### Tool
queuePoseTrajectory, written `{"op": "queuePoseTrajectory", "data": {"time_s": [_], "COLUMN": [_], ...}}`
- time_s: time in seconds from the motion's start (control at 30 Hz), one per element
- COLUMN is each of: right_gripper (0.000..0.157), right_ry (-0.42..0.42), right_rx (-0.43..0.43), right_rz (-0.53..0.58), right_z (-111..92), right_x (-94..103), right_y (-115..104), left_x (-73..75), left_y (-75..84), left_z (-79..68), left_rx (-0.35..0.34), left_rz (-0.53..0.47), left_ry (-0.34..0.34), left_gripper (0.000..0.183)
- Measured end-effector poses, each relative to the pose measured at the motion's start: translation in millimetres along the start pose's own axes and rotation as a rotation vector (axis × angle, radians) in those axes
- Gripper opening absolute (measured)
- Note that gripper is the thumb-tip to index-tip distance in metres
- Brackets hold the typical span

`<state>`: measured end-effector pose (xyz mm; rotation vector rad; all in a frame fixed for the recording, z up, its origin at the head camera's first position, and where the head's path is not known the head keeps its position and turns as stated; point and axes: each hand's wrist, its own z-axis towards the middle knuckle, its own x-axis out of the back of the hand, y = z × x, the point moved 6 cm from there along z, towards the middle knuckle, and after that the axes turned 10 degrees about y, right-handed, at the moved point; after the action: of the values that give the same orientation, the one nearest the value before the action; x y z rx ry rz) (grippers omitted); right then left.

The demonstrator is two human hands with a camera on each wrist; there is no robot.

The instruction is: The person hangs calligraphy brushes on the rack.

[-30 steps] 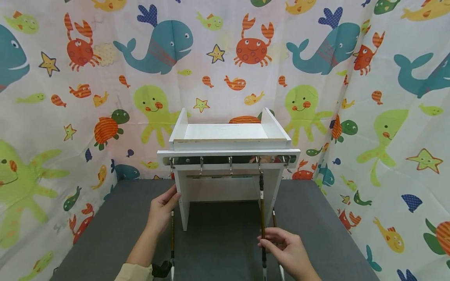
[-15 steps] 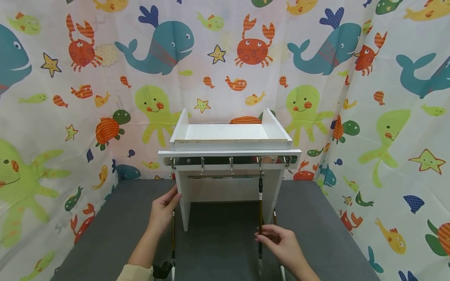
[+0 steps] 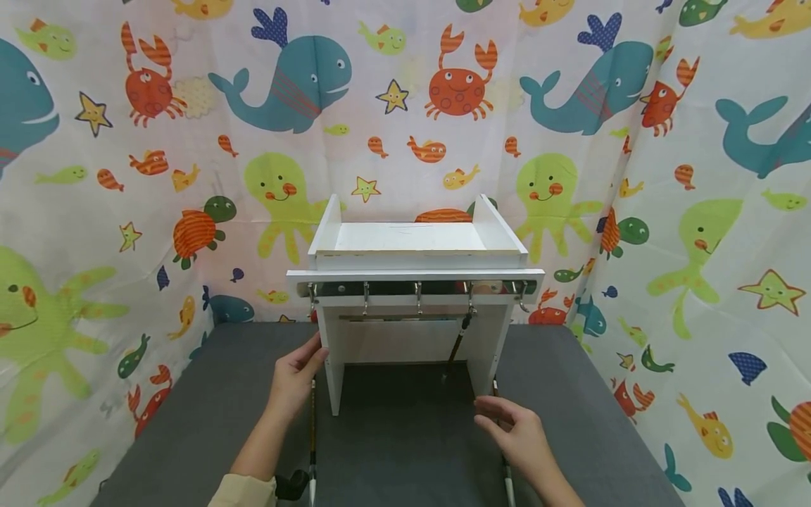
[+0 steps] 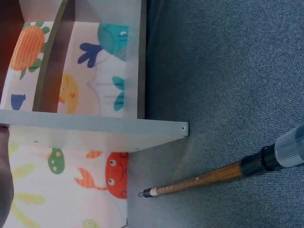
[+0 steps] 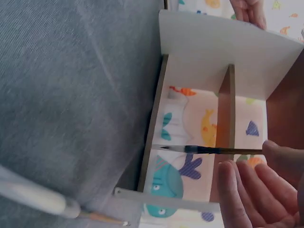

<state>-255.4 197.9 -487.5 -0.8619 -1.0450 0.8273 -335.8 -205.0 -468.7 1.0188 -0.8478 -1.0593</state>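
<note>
A small white shelf unit [image 3: 418, 262] with a row of metal hooks [image 3: 418, 299] stands in the middle. From one hook right of centre hangs a writing brush [image 3: 457, 345], tilted with its tip swung back under the shelf. In the right wrist view the brush [image 5: 228, 151] shows a pale tip and dark ferrule. My right hand [image 3: 516, 433] is apart from it, thumb and fingers spread with nothing between them. My left hand [image 3: 291, 380] rests against the outside of the shelf's left side panel [image 3: 329, 366], fingers and thumb near its front edge.
Another brush [image 4: 204, 181] lies on the grey cloth surface [image 3: 399, 451] left of the shelf. A further brush [image 5: 42, 194] with a white tip lies to the right. A dark object [image 3: 293, 486] is by my left sleeve. A sea-animal curtain [image 3: 393, 91] surrounds the surface.
My right hand has let go of the hanging brush and moved slightly right. The brush has swung from vertical back under the shelf. My left hand stays at the panel.
</note>
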Motion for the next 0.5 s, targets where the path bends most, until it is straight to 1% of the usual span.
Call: {"op": "queuePoseTrajectory", "data": {"time_s": [0.13, 0.27, 0.3, 0.4, 0.5], "right_gripper": [0.027, 0.029, 0.030, 0.031, 0.033], "right_ry": [0.020, 0.009, 0.006, 0.005, 0.011], "right_rx": [-0.037, -0.103, -0.115, -0.149, -0.164], "right_rz": [0.051, 0.101, 0.106, 0.103, 0.083], "right_z": [3.3, 3.9, 3.8, 3.4, 3.0], "right_x": [6.5, 8.7, 9.0, 9.9, 11.2], "right_y": [9.9, 22.1, 24.6, 30.3, 36.6], "left_x": [-0.5, 0.6, 0.9, 0.8, 1.1], "left_y": [0.5, -0.1, -0.2, 11.7, 11.9], "left_z": [0.6, 0.5, 0.5, -3.4, -3.8], "left_rx": [-0.005, -0.005, 0.000, 0.012, 0.012], "left_rz": [-0.010, 0.026, 0.030, 0.045, 0.038], "left_ry": [0.003, 0.018, 0.019, 0.018, 0.025], "left_gripper": [0.049, 0.048, 0.047, 0.045, 0.045]}}
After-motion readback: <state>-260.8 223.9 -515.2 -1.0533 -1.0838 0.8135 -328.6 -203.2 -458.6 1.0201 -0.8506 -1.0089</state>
